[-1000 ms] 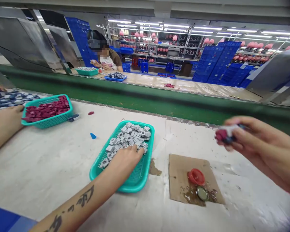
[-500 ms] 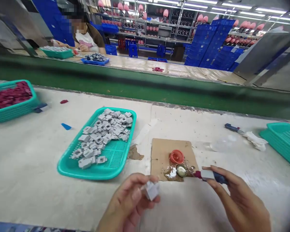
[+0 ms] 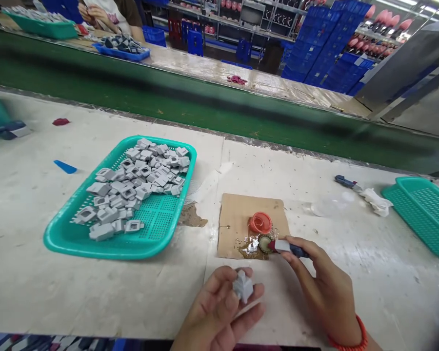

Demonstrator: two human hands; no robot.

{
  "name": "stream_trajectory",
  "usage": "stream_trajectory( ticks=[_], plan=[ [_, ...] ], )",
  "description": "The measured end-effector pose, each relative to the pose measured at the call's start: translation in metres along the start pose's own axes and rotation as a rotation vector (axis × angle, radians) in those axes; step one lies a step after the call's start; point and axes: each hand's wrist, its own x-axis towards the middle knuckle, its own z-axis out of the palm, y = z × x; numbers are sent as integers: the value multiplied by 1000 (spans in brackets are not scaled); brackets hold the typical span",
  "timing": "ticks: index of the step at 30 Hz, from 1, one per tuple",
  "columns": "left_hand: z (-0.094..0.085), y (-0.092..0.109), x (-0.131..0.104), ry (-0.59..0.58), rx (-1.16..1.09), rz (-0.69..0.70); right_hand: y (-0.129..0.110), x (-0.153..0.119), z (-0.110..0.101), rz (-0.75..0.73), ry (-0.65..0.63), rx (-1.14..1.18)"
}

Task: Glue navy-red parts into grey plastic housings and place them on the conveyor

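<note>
The right hand (image 3: 320, 278) pinches a stick (image 3: 282, 245), the left (image 3: 223, 304) a grey block (image 3: 243, 286); a nudge could tip the red cup (image 3: 260, 223).

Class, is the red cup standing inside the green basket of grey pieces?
No, the red cup sits on the cardboard.

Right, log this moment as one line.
left hand: holds grey part | right hand: holds assembled piece, its maroon end at the bottle cap | red cup: on cardboard
</note>
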Motion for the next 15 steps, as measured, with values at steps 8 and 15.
stream_trajectory(
  ticks=[8,15],
  plan=[
    [2,0,1,122,44,122,-2,5,2,-60,-69,41],
    [-5,-5,3,97,67,189,-4,8,0,-54,-43,6]
  ],
)
